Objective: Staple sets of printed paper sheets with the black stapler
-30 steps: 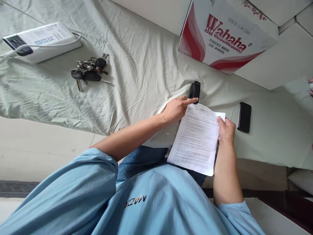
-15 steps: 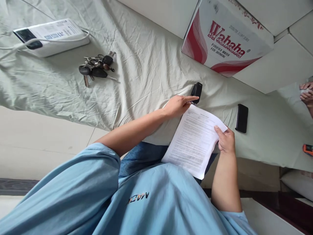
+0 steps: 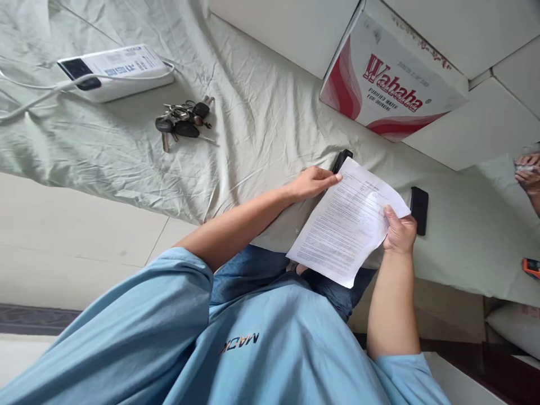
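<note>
A printed paper [image 3: 341, 225] is held up tilted over my lap and the table's near edge. My right hand [image 3: 399, 228] pinches its right side, with the thumb lying on top of the print. At the upper left edge, my left hand [image 3: 316, 183] grips the paper between its thumb and the fingers underneath. Just behind the paper's top left corner lies a black stapler [image 3: 342, 160], mostly covered by the paper and the hand. Whether the paper is one sheet or more, I cannot tell.
A black phone [image 3: 419, 211] lies right of my right hand. Farther back stands a Wahaha water carton [image 3: 392, 84] among white boxes. Keys [image 3: 184, 122] and a white power bank [image 3: 122, 73] with a cable are at left. Another person's hand [image 3: 529, 171] shows at the far right.
The paper has moved up and to the right, now overlapping the stapler. My left hand has come off the stapler and taken the paper's left edge. The right hand keeps its hold.
</note>
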Demonstrator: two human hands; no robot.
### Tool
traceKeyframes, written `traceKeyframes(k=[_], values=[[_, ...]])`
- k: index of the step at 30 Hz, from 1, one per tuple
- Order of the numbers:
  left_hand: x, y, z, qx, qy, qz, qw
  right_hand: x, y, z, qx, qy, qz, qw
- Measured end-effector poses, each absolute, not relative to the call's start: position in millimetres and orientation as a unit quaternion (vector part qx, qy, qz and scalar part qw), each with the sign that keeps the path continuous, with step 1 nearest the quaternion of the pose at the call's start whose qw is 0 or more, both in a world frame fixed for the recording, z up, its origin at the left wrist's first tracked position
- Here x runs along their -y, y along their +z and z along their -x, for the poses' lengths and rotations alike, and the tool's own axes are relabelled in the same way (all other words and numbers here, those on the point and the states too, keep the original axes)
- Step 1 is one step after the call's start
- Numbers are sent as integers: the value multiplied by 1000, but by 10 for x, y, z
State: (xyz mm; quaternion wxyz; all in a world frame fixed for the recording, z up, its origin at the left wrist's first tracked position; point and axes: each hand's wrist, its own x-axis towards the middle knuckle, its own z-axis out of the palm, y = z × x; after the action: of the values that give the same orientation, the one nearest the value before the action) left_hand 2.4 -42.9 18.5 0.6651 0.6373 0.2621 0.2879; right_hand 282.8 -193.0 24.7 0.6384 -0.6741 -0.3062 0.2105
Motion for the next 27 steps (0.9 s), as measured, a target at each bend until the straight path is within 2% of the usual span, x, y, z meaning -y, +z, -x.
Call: traceKeyframes(k=[3, 7, 19, 27], values=[[383, 176, -5, -269, 277, -692, 610, 1890, 61, -2807, 313, 197, 678, 635], [334, 133, -40, -298, 297, -683, 598, 1935, -121, -2791, 301, 151, 663, 669], [330, 112, -7, -318, 314, -585, 677, 1948, -190, -2861, 297, 185, 638, 685], [275, 1, -44, -293, 375, -580, 661, 1926, -239, -2940, 280, 179, 633, 699]])
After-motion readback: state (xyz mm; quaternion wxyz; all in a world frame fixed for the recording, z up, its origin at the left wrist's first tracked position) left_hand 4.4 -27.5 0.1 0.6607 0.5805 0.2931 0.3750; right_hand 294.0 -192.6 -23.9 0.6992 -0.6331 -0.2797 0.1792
